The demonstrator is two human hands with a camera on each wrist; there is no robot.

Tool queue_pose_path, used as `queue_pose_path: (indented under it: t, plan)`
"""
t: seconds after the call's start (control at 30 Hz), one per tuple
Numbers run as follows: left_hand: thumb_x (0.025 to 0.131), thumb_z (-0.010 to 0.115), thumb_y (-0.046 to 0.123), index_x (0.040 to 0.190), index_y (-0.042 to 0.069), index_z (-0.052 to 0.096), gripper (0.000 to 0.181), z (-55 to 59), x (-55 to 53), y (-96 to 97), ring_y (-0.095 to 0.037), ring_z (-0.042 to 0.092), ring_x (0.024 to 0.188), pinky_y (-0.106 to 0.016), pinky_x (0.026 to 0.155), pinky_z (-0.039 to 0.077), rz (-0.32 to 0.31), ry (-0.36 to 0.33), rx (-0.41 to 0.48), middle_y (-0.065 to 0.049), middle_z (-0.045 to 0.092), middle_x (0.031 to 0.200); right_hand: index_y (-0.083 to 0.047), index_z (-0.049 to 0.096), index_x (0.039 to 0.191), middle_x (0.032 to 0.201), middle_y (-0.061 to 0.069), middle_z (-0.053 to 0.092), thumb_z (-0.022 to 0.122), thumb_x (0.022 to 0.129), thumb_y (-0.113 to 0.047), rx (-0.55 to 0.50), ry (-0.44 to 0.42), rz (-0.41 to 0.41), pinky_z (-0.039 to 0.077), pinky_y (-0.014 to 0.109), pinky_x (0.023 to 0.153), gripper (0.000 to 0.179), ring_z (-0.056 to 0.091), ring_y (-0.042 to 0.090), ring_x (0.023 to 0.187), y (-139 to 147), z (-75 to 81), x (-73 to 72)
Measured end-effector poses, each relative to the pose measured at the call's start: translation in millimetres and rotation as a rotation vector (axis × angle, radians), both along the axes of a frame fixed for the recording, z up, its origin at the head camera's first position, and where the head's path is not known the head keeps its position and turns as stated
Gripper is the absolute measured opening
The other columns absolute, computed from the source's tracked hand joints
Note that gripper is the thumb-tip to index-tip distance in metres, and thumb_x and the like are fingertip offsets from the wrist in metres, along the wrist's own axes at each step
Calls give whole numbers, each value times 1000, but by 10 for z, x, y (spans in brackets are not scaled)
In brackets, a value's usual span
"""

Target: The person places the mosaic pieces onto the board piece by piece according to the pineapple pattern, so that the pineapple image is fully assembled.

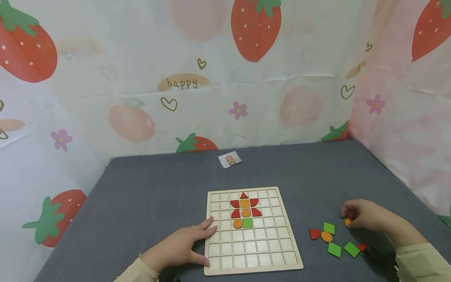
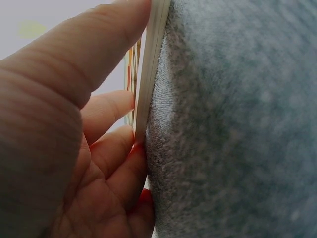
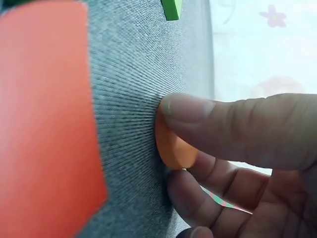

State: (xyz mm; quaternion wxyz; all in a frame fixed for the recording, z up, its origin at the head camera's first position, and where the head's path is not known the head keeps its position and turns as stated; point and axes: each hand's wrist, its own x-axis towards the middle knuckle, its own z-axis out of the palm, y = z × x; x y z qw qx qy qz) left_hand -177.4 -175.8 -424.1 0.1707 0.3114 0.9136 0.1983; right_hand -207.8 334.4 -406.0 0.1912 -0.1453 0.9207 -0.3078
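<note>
My right hand [image 1: 370, 217] pinches an orange disc [image 3: 173, 148] between thumb and fingers, low over the grey cloth [image 1: 158, 188], near a loose green square [image 1: 329, 228] well right of the wooden board [image 1: 253, 271]. My left hand [image 1: 179, 244], fingers spread and loosely extended, touches the board's left edge.

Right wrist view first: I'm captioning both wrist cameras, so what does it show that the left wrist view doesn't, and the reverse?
Only the right wrist view: the right hand pinching an orange disc, a flat red piece, a green tile.
Only the left wrist view: the left hand touching the grid board's edge.
Both: gray cloth.
</note>
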Motion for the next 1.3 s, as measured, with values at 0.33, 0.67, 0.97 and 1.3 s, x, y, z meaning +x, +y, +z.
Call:
queue_pose_path:
  t: [0.33,0.67,0.97,1.3]
  plan:
    - [66,67,61,141,25,36,89,-7,-1,8,-22,33,132,-42,102,33,4,-5,3,2,23,150,-6,58,77,70,1,53,67,78,-9,-35,-38,-13,38,27,52,10,45,12,60,-92,93,1]
    - [67,67,60,141,23,37,88,19,6,11,-22,33,132,-41,102,33,3,-15,15,0,24,150,-10,60,78,70,-1,53,66,82,-15,-13,68,-24,40,28,54,9,47,14,63,-459,201,-99]
    - [66,67,61,141,25,36,89,-8,1,10,-21,33,132,-41,102,33,6,-8,3,2,22,150,-12,61,79,65,-2,51,66,83,-17,-47,130,39,41,28,52,9,46,13,57,-850,254,-211]
    - [67,66,61,141,24,36,89,7,10,10,-22,33,132,-41,101,33,0,-11,10,2,22,150,-11,62,80,70,0,58,65,84,-9,-72,87,84,45,30,56,5,52,15,62,-1377,209,-213]
